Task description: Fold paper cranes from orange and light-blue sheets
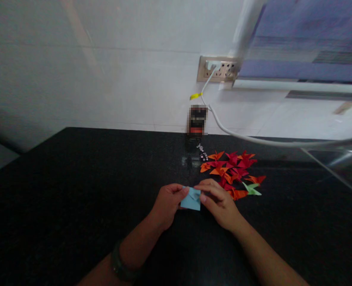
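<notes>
A small light-blue piece of folded paper (191,200) is held between both hands just above the black countertop (74,190). My left hand (167,204) pinches its left edge with curled fingers. My right hand (216,202) pinches its right side, fingers pressed on the top fold. Just behind and to the right of my right hand lies a pile of several folded paper shapes (232,169) in red and orange, with one green piece (251,189) at the near right.
A small dark object (197,121) stands at the counter's back edge against the white tiled wall. A white cable (223,127) runs from a wall socket (219,69) off to the right. A window frame (298,85) is at upper right.
</notes>
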{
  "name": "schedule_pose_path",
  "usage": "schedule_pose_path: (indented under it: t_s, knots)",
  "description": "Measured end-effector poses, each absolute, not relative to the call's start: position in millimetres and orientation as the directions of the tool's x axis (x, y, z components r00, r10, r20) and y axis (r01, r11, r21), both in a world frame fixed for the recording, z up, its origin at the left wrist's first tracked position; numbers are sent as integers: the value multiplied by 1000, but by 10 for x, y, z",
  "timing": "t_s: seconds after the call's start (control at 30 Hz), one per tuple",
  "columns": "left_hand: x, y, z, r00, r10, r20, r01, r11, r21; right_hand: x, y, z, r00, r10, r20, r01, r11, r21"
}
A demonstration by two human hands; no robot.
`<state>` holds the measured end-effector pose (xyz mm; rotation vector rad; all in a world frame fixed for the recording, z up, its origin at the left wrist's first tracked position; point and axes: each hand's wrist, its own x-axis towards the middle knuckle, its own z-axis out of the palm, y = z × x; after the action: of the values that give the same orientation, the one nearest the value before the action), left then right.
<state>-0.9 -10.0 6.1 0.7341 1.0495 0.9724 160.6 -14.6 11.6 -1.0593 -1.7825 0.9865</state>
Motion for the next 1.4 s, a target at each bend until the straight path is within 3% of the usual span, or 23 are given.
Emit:
schedule_pose_path:
  t_s: [0.07, 0.13, 0.3, 0.47, 0.6, 0.73, 0.83, 1.03, 1.4]
  knots:
    - [-5, -100, 74, 152, 924, -350, -298, 381, 875, 1551, -148, 74, -154, 984, 93, 165, 119, -979]
    - [-2, -101, 88, 139, 929, -343, -291, 369, 883, 1500, -145, 27, -194, 979, -64, 138, -37, -990]
    - [5, -94, 115, 101, 933, -345, -292, 360, 886, 1462, -120, -41, -212, 968, -135, 146, -106, -984]
    - [-3, -100, 132, 162, 896, -414, -119, 434, 893, 1571, -93, -30, -279, 959, -56, 268, 21, -963]
    - [-3, -118, 136, 309, 817, -487, 64, 493, 867, 1645, -90, 46, -431, 892, 134, 440, 338, -832]
    - [-19, -103, 132, 250, 842, -479, 25, 489, 872, 1680, -99, 124, -404, 857, 320, 464, 494, -736]
    - [-48, -75, 129, 200, 852, -484, -36, 500, 865, 1700, -111, 163, -447, 811, 378, 497, 576, -649]
    - [-80, -54, 113, 232, 849, -475, -69, 501, 863, 1693, -117, 153, -536, 770, 346, 563, 632, -533]
    - [-53, -52, 109, 187, 850, -492, -81, 512, 855, 1648, -150, 177, -522, 779, 346, 541, 617, -572]
